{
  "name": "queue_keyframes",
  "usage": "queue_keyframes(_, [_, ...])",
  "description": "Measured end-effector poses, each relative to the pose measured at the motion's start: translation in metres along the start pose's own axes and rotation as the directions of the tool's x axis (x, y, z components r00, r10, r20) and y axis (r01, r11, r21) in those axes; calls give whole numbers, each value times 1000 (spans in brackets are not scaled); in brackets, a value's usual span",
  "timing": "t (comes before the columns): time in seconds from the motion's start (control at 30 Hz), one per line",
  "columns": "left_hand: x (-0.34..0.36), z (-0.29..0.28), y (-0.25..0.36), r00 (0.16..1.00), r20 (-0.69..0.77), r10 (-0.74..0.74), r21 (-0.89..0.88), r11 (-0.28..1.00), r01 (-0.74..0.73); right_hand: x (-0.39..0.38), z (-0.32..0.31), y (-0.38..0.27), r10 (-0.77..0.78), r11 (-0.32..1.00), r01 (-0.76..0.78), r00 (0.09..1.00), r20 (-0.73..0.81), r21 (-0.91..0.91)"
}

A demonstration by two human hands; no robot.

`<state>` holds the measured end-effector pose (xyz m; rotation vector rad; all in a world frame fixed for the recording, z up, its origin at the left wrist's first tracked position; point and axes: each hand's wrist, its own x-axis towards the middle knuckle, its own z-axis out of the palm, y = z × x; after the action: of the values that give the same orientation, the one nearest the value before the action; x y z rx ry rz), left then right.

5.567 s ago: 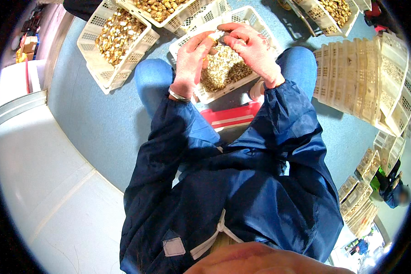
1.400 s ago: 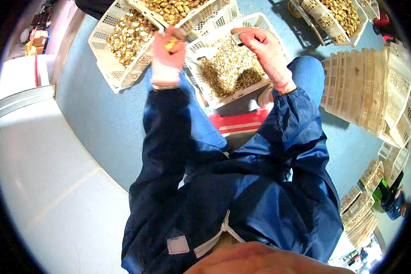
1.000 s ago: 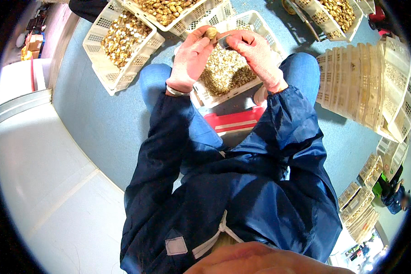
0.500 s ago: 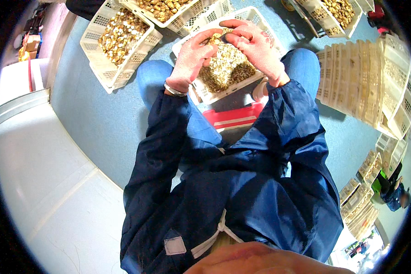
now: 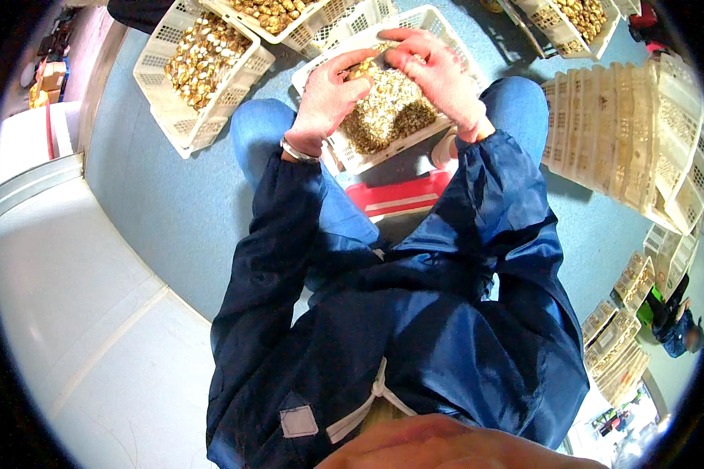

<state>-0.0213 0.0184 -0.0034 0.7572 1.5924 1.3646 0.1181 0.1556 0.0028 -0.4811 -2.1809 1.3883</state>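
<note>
Both hands wear pinkish work gloves and meet over the far part of a white plastic crate (image 5: 357,162) between my knees. Heaped in the crate is a mass of small pale and brown mushroom-like pieces (image 5: 387,109). My left hand (image 5: 326,98) has its fingers curled toward the right one, closed around something too small to make out. Facing it, my right hand (image 5: 443,82) bends its fingers and thumb inward in a pinch. Whatever lies between the fingertips is mostly hidden.
White crates of brown and cream pieces (image 5: 207,66) stand at the far left. A far right crate (image 5: 579,19) holds more. Nested crates (image 5: 610,141) lean at the right. A red item (image 5: 399,194) lies between my legs. White panel (image 5: 94,297) at left; a person (image 5: 673,332) at far right.
My hands stay over the same crate, and the fingers have shifted only slightly. The view has moved a little.
</note>
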Motion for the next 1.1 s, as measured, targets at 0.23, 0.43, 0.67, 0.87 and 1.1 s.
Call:
queue_keyframes(0.23, [-2,5,3,999,-40,-13,21,1000,14,1,2,5,29,1000,-29,999,-28,12])
queue_keyframes(0.43, [2,7,-6,965,-132,228,363,916,-167,0,8,6,89,996,-88,996,-32,32])
queue_keyframes(0.67, [0,17,-5,993,-31,112,-224,968,-116,-2,10,-1,219,958,-212,976,-15,192])
queue_keyframes(0.87, [-3,7,-12,978,33,207,-231,953,-194,-1,8,-2,156,974,-157,988,24,164])
queue_keyframes(1.1, [-5,12,-5,998,-56,-6,-484,875,-22,4,4,8,-53,998,52,998,-26,-18])
